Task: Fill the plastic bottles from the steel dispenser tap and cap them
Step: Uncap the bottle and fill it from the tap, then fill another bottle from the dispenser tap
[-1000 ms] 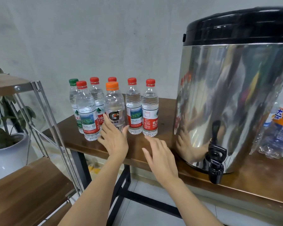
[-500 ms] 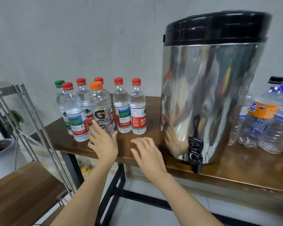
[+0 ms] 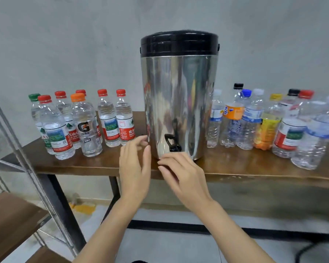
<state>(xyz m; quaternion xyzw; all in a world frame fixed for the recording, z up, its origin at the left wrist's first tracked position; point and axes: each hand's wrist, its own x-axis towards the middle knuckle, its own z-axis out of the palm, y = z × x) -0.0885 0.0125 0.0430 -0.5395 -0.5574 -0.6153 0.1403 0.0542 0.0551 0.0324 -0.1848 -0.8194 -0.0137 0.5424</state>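
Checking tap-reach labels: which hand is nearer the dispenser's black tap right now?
Right. The right hand hovers just below the tap; the left hand is off to its left, by the steel dispenser.

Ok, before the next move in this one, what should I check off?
1. Left hand and right hand free: ok, both hold nothing.
2. Black tap unblocked, no water running: ok.
3. Bottle placed under the tap: not ok, none there.
4. Empty-looking bottles right of the steel dispenser uncapped: not ok, caps on.
5. Water in the dispenser: cannot tell, black lid on.
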